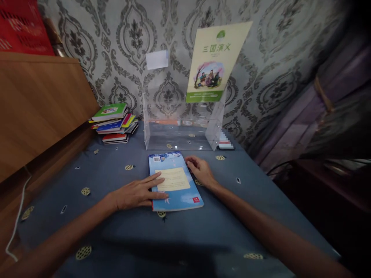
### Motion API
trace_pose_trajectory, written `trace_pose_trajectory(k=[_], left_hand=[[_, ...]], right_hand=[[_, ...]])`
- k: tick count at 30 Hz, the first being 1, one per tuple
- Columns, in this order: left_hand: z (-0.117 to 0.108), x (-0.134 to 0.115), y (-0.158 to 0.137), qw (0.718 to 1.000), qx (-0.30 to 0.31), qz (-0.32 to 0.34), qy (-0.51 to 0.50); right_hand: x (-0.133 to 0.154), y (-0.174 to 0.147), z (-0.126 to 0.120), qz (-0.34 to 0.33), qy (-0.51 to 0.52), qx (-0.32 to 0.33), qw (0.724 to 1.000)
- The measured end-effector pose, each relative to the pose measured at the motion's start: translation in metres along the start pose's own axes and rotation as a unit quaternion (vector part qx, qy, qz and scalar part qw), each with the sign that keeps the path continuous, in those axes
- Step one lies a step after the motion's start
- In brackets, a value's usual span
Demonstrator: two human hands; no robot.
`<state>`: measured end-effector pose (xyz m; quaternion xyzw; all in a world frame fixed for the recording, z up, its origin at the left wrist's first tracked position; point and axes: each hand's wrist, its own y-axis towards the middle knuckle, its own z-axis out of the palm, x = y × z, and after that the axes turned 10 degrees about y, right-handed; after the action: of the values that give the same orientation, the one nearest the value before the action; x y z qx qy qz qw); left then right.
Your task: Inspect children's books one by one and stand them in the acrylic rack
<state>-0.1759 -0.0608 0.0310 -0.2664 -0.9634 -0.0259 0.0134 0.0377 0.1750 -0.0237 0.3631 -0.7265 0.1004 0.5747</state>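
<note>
Blue book (176, 196) flat between our hands, long axis near 12–6

Taking the book as the centre of the dial, with 12 away from us, we see it lying on the cloth (107, 227) directly ahead of us. Its long axis runs nearly from 12 to 6, the far end leaning slightly toward 11. The barcode (157, 159) sits by the far end at 11, and the red square (196, 200) by the near corner between 4 and 5. A pale panel (176, 178), its print too small for us to read, fills the middle of the upturned cover.

Our left hand (137, 194) comes in from between 8 and 9, open, with fingers spread over the left edge and resting on the cover. Our right hand (202, 172) is at 2, fingers loosely curled beside the far part of the right edge; we cannot tell whether it touches or pinches that edge.

At 12, just beyond the far end, stands the clear stand (182, 143). A cream book (219, 50) rises upright at 1, its green band lowermost, and a white label (157, 60) shows between 11 and 12. Between 10 and 11 we have a stack (111, 125) of books, beside the cabinet (37, 104).
</note>
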Motion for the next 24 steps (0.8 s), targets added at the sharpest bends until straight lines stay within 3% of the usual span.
trace_pose_trajectory(k=[9,15,20,24], left_hand=[[-0.006,0.000,-0.014,0.995,0.007,-0.097,-0.026],[0.015,0.020,-0.003,0.984,-0.026,-0.171,-0.047],[0.041,0.042,0.028,0.953,-0.084,-0.291,-0.005],[0.054,0.045,0.046,0.938,-0.133,-0.317,0.045]], right_hand=[[0.010,-0.007,0.000,0.018,-0.028,0.020,0.999],[0.016,-0.011,-0.002,-0.006,-0.096,0.035,0.995],[0.033,-0.009,0.012,-0.122,-0.239,0.037,0.963],[0.042,0.004,0.051,-0.235,-0.224,0.160,0.932]])
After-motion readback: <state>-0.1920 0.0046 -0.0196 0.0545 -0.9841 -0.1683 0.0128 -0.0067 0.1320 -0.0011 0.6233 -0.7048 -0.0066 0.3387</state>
